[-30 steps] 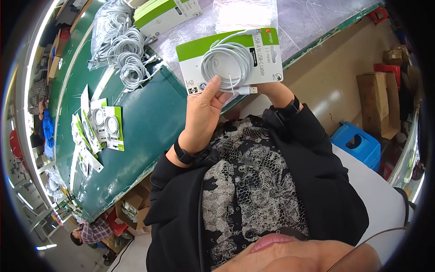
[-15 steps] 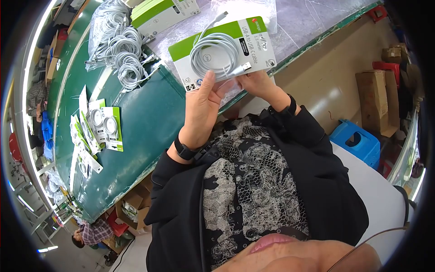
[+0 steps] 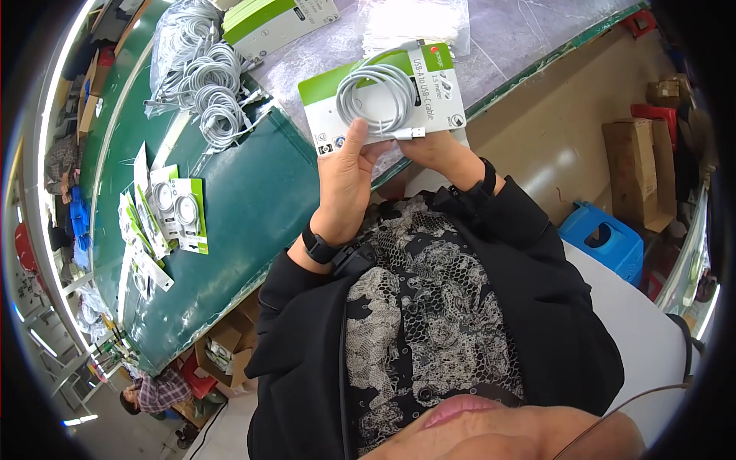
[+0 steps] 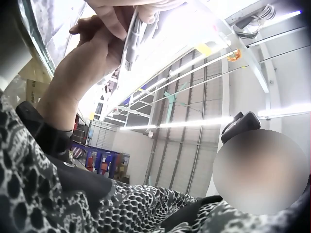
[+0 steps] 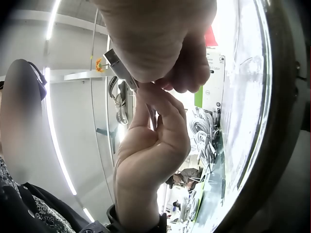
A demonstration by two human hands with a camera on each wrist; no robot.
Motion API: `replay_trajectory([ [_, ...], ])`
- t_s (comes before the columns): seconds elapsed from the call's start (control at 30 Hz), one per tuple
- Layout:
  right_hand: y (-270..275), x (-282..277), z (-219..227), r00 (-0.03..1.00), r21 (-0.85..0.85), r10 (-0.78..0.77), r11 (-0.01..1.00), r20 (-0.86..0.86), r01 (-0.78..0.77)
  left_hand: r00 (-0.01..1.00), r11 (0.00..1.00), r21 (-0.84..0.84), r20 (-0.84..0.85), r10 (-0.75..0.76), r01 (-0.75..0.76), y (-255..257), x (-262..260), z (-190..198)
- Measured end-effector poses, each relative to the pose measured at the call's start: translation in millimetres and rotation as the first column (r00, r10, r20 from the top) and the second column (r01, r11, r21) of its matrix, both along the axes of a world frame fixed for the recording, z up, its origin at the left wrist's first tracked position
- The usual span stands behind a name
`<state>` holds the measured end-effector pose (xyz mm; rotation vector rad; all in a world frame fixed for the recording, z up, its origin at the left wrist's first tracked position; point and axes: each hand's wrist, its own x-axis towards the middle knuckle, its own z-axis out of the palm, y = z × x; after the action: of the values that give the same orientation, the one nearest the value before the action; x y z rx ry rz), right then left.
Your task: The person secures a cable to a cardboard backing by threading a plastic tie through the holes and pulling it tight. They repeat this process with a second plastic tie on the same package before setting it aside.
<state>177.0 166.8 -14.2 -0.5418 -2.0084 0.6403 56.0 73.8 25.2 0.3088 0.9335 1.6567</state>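
In the head view a green and white card (image 3: 441, 103) is held up above the table edge, a coiled grey cable (image 3: 404, 92) lying on its face. The left hand (image 3: 345, 184) grips the card's lower left, thumb on the front beside the coil, fingers behind. The right hand (image 3: 437, 151) is behind the card's lower right, its fingertips mostly hidden there. Near that hand the USB-A plug (image 3: 412, 133) sticks out at the card's lower edge. In the right wrist view the plug (image 5: 116, 64) shows beside the right hand (image 5: 155, 39), close to the left hand (image 5: 150, 155).
Bundled grey cables (image 3: 218, 100) and a stack of green and white cards (image 3: 280, 27) lie at the back of the table (image 3: 230, 207). Several carded cables (image 3: 188, 215) lie at the left. A clear bag (image 3: 452, 23) rests behind the held card. A blue stool (image 3: 606, 244) stands at right.
The card tilted and moved left, then came back slightly right and lower. The cable's upper end stood off the card half a second ago and now lies along its top. The right hand shifted behind the card.
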Motion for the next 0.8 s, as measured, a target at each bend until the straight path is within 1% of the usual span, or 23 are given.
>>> replay_trajectory([
  [0.07,3,-1,-6,1.0,0.012,0.009,1.0,-0.011,-0.009,1.0,1.0,-0.023,0.029,0.002,-0.001,-2,0,0],
  [0.17,7,0,-12,0.999,0.045,0.021,0.999,-0.031,-0.019,0.989,0.998,-0.012,0.129,0.067,-0.066,0,4,6],
  [0.2,7,0,-13,0.997,-0.039,0.059,0.997,-0.05,-0.061,0.99,0.998,-0.009,0.128,0.064,-0.063,0,2,4],
  [0.27,8,-1,-10,0.986,-0.201,0.132,0.968,-0.099,-0.15,0.995,0.992,0.076,0.01,0.098,-0.098,3,-2,-2],
  [0.3,6,-1,-8,0.986,-0.201,0.133,0.968,-0.099,-0.151,0.992,0.986,0.117,-0.047,0.121,-0.115,3,-5,-4],
  [0.33,4,-1,-6,0.977,-0.357,0.193,0.91,-0.085,-0.211,0.991,0.986,0.117,-0.047,0.124,-0.118,4,-7,-7],
  [0.37,-1,-2,-1,0.964,-0.504,0.254,0.824,-0.082,-0.26,0.987,0.986,0.103,-0.077,0.141,-0.133,5,-9,-7],
  [0.4,-5,-2,5,0.946,-0.637,0.313,0.712,-0.088,-0.295,0.982,0.985,0.089,-0.107,0.156,-0.146,7,-11,-4],
  [0.43,-11,-2,14,0.945,-0.638,0.315,0.711,-0.089,-0.297,0.976,0.984,0.075,-0.137,0.169,-0.16,7,-12,-2],
  [0.47,-18,-1,26,0.923,-0.698,0.382,0.651,-0.04,-0.3,0.976,0.984,0.076,-0.137,0.17,-0.161,7,-13,0],
  [0.53,-26,0,42,0.856,-0.806,0.515,0.524,0.042,-0.276,0.989,0.992,0.06,-0.095,0.114,-0.109,7,-15,3],
  [0.57,-22,-1,33,0.857,-0.806,0.514,0.525,0.043,-0.275,0.994,0.995,0.051,-0.074,0.084,-0.081,7,-16,5],
  [0.6,-16,-1,12,0.926,-0.542,0.362,0.802,0.107,-0.251,0.994,0.996,0.048,-0.072,0.084,-0.081,7,-14,7],
  [0.63,-10,-1,-9,0.975,-0.209,0.193,0.963,0.109,-0.167,0.994,0.995,0.017,-0.041,0.098,-0.097,5,-11,11],
  [0.67,-4,-2,-16,0.998,0.151,0.029,0.988,0.047,-0.036,0.994,0.994,-0.011,-0.011,0.112,-0.112,5,-9,15],
  [0.7,3,-3,-18,0.998,0.156,0.029,0.987,0.047,-0.036,0.992,0.992,-0.031,0.017,0.125,-0.125,6,-8,18],
  [0.73,10,-5,-15,0.999,0.12,0.037,0.992,0.021,-0.039,0.992,0.992,-0.029,0.015,0.124,-0.124,6,-9,15],
  [0.8,15,-5,-10,0.999,0.037,0.039,0.999,-0.033,-0.038,0.963,1.0,0.011,0.27,0.006,-0.01,0,-11,-1],
])
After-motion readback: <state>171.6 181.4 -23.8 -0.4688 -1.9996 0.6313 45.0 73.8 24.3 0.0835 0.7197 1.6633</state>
